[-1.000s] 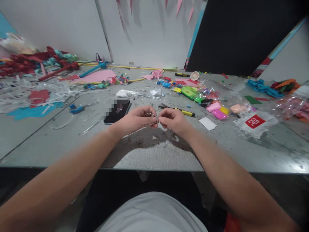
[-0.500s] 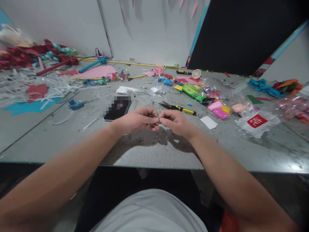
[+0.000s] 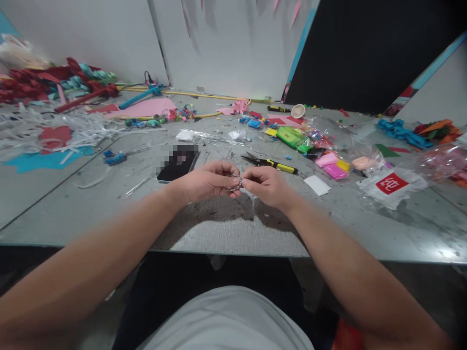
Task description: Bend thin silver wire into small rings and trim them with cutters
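A small ring of thin, dark wire is held above the grey table, between my two hands. My left hand pinches it between thumb and fingers. My right hand has thumb and forefinger pressed together at the ring's right edge. Just behind my right hand lie black and yellow pliers with their jaws apart. A dark phone rests behind my left wrist, partly pixelated. The fingers hide part of the ring.
White paper lies right of my right hand. Clay packets and a plastic bag are farther right. White strips and blue paper cover the left. The table's front edge runs below my hands.
Both hands keep nearly the same pose around the ring. The view has shifted very slightly.
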The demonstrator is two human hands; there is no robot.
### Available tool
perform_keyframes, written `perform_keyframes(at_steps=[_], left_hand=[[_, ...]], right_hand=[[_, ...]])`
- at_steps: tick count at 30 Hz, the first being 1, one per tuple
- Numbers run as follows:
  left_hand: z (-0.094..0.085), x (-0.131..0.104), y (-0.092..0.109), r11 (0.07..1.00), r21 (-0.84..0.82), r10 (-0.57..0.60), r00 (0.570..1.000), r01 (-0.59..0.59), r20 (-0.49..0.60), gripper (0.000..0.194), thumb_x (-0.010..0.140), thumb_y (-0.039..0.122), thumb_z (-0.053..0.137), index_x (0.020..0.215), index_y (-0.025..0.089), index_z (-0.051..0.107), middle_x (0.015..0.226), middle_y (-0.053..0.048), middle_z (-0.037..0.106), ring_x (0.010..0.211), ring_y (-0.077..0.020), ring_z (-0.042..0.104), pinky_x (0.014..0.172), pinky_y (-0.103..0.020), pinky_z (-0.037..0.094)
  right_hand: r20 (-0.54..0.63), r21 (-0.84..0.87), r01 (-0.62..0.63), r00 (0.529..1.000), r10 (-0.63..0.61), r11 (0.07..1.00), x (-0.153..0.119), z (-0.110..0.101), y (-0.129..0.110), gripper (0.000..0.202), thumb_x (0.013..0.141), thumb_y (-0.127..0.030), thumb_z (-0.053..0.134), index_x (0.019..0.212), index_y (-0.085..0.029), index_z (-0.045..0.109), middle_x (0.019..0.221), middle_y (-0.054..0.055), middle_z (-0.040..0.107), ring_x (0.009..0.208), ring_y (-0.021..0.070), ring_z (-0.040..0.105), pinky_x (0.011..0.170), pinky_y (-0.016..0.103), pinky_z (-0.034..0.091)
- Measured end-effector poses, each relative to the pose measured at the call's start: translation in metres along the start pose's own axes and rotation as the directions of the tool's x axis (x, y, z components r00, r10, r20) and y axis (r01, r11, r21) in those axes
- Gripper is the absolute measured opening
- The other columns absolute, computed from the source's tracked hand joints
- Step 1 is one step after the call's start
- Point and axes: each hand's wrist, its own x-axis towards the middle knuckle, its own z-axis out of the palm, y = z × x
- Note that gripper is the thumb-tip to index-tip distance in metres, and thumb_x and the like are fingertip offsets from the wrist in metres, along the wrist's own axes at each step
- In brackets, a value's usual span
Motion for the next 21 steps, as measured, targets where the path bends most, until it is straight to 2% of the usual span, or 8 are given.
perform_keyframes(at_steps=[4,8,14,17,21], left_hand=[[-0.0009,0.0009,-0.0008,0.996,0.083,0.032,0.999,-0.034,0.017,0.016,0.077,0.019,0.084,0.084,0.014,0.071,0.074,-0.004,0.074,0.069,-0.0147,0.074,0.067,-0.023,0.061],[-0.0016,0.0005,0.0006,0.99,0.132,0.053,0.999,-0.054,0.01,0.015,0.08,0.02,0.082,0.087,0.014,0.071,0.075,-0.004,0.075,0.07,-0.0131,0.073,0.069,-0.022,0.06],[-0.0009,0.0003,0.0021,0.975,0.211,0.07,0.998,-0.067,-0.006,0.015,0.082,0.022,0.081,0.087,0.013,0.07,0.074,-0.003,0.075,0.069,-0.0125,0.072,0.068,-0.021,0.059],[-0.0004,0.0012,0.0012,0.965,0.25,0.085,0.996,-0.077,-0.02,0.013,0.082,0.022,0.08,0.085,0.014,0.069,0.073,-0.003,0.075,0.068,-0.0121,0.071,0.068,-0.022,0.058],[0.0017,0.0011,0.0004,0.953,0.292,0.098,0.993,-0.077,-0.059,0.011,0.081,0.019,0.077,0.083,0.014,0.068,0.071,-0.004,0.075,0.065,-0.0118,0.07,0.065,-0.021,0.055]], right_hand=[[0.046,0.056,-0.053,0.998,0.05,0.997,0.0003,-0.001,0.0013,0.022,0.085,-0.036,0.058,0.073,-0.019,0.063,0.064,-0.003,0.053,0.059,0.0116,0.041,0.057,0.027,0.033],[0.036,0.12,-0.119,0.993,0.115,0.986,0.0017,0.0002,0.0024,0.019,0.083,-0.034,0.059,0.07,-0.02,0.06,0.059,-0.004,0.049,0.055,0.0111,0.039,0.055,0.027,0.031],[0.059,0.304,-0.201,0.98,0.193,0.931,0.0018,0.0041,0.0064,0.021,0.082,-0.039,0.063,0.07,-0.021,0.059,0.051,-0.006,0.044,0.048,0.0105,0.034,0.051,0.027,0.025],[0.062,0.293,-0.189,0.982,0.179,0.937,0.0012,0.0043,0.0061,0.02,0.082,-0.037,0.063,0.07,-0.022,0.06,0.052,-0.006,0.045,0.049,0.0108,0.035,0.051,0.028,0.026],[0.032,0.169,-0.154,0.988,0.151,0.973,0.0016,0.0032,0.0036,0.018,0.082,-0.033,0.06,0.069,-0.021,0.06,0.057,-0.005,0.046,0.053,0.0113,0.036,0.054,0.028,0.028]])
